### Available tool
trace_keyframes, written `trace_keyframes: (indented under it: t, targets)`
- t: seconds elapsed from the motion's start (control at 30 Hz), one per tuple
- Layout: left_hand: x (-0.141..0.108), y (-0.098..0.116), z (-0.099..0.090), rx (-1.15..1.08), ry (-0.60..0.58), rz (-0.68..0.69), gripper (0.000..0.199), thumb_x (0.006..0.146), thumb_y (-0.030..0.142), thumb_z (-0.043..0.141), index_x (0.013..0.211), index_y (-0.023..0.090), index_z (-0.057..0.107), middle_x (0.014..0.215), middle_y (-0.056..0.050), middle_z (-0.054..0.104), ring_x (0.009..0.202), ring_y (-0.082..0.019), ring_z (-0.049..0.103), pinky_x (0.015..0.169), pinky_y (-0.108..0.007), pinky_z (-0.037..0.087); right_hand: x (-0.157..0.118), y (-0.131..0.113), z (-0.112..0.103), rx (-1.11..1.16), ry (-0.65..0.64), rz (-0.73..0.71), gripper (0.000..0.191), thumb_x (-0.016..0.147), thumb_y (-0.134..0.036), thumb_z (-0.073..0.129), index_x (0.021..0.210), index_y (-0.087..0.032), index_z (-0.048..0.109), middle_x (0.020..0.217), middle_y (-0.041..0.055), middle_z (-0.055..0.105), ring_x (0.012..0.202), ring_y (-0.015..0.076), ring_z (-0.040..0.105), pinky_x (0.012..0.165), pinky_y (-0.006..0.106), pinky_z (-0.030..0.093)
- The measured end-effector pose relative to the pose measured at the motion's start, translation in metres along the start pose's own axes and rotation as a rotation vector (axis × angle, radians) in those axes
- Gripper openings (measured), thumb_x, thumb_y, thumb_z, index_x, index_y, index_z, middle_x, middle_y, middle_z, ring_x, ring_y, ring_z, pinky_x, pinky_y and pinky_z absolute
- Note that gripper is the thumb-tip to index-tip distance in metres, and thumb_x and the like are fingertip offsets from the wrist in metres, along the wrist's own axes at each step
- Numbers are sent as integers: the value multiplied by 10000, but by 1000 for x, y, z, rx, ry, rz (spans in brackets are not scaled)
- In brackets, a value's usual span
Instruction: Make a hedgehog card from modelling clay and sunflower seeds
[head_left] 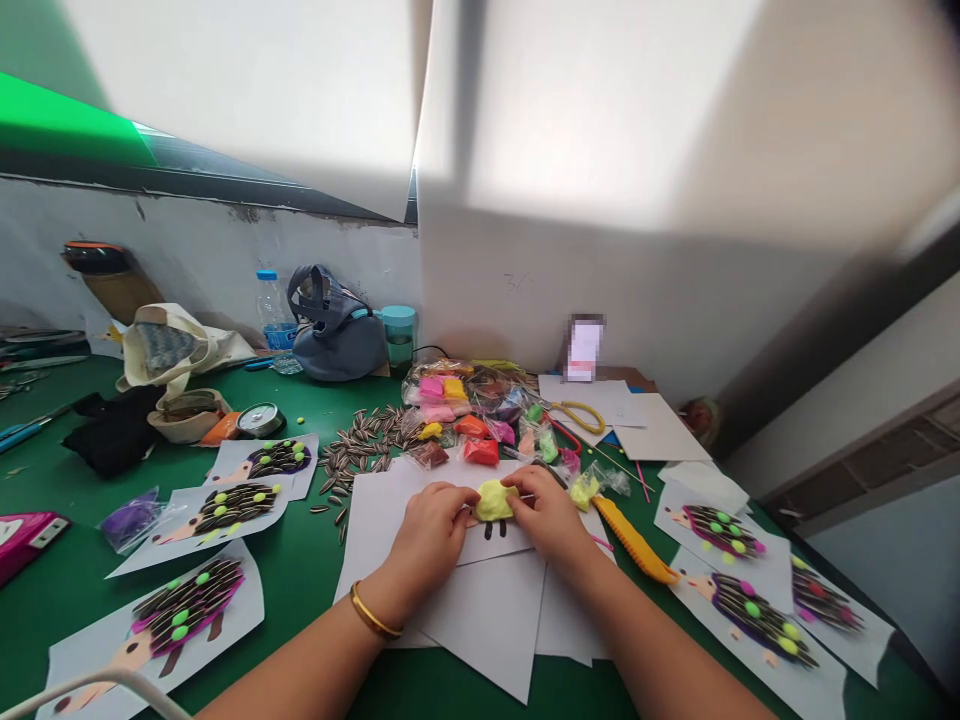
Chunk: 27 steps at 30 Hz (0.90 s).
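Observation:
A flattened lump of pale yellow modelling clay [496,500] lies on white paper [487,590] in the middle of the table. My left hand [435,525] pinches its left edge, and my right hand [546,510] grips the right edge between thumb and fingers. Just below the clay, two short black clay legs [495,530] stick out on the paper. A bit of pinkish clay shows by my left fingertips, mostly hidden. Beyond my hands are wrapped pieces of coloured clay, including a red one [480,453]. An opened packet of yellow clay [585,490] lies beside my right hand.
A yellow utility knife [636,540] lies right of the papers. Sunflower seeds [360,450] are heaped behind left. Finished hedgehog pictures lie at the left [187,610] and right [757,620]. Scissors [577,417], a phone [584,348], a blue bag [337,335] and a bottle [276,315] stand farther back.

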<state>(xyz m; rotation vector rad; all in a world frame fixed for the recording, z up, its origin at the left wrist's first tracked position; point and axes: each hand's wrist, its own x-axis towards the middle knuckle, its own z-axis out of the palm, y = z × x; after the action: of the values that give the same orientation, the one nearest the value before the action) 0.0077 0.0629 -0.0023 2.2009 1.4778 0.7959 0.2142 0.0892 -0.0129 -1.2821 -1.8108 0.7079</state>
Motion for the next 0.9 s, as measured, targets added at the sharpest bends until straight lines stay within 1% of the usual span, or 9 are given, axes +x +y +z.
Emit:
trace_keyframes:
  t: [0.23,0.37,0.57,0.63,0.73,0.83,0.9]
  targets:
    - [0,-3,4,33,-1,24,231,897,143,531,1052,222,683,1026,-58,692,994,-232,592,887,-377,458,0,2,0,-65,-20,-32,227,813,-144,542,965,-202,701,1032,70,636,954,207,618,855,362,513]
    - [-1,-5,6,67,7,56,220,908,176,534,1066,221,681,1083,-68,674,1031,-243,576,910,-394,454,-1,3,1,-90,-36,-34,249,814,-125,533,987,-198,696,1052,73,631,981,210,612,887,371,506]
    - [-2,-2,6,90,7,52,227,867,177,573,1068,222,669,1075,-72,667,1041,-257,569,915,-411,455,-2,5,1,-116,-31,-77,321,841,-92,468,1054,-208,678,1088,76,635,1046,209,603,960,388,487]
    - [-3,-1,6,91,10,28,283,824,171,610,1101,216,642,1089,-73,663,1049,-266,568,910,-418,457,-3,5,1,-122,-32,-94,370,842,-71,437,1093,-216,668,1107,75,632,1063,204,600,977,389,483]
    - [-4,-1,7,84,16,-8,425,774,149,640,1192,204,583,1146,-82,645,1074,-274,567,918,-426,460,-4,4,1,-133,-37,-109,422,836,-54,423,1144,-227,653,1130,76,627,1080,204,597,987,393,484]
    - [-5,-1,6,81,8,-5,528,769,141,648,1281,206,534,1231,-93,612,1149,-282,544,972,-446,444,-6,2,1,-150,-41,-115,439,843,-53,410,1173,-223,644,1149,84,622,1091,206,595,991,400,487]
    - [-5,-1,3,86,-11,10,564,777,136,643,1319,235,520,1265,-88,592,1179,-282,531,988,-450,437,-7,1,1,-157,-40,-113,456,837,-47,410,1185,-229,642,1162,84,622,1094,208,595,991,404,489]
